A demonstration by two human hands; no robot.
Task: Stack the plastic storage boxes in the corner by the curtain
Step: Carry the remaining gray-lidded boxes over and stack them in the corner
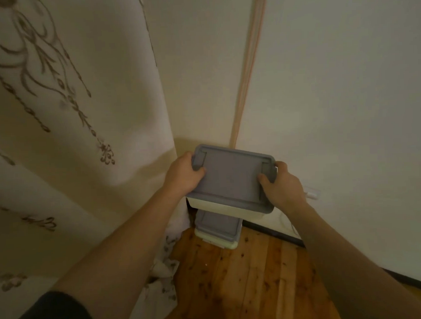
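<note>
Both hands carry a white plastic storage box with a grey clip-on lid (232, 180), held in the air at the centre of the view, above the corner. The left hand (183, 173) grips the lid's short edge at 9 o'clock, thumb curled over the grey latch and the fingers hidden underneath. The right hand (281, 184) grips the opposite edge at 3 o'clock the same way, thumb on top, the fingers wrapped under and out of sight.

Directly below, toward 6 o'clock, a second white storage box with a grey lid (218, 227) sits on the knotty wooden floor (253, 278), tucked in the corner where the cream patterned curtain (70, 117) at 9 o'clock meets the plain white wall (346, 93).

The step in hand looks like lowering the held box onto the one on the floor. To do it well, keep the box level, square its edges with the lower lid, and bring it straight down so the base seats inside the lid's raised rim; keep it off the curtain hem and the wall.

No brand, label or writing can be read on either box.
</note>
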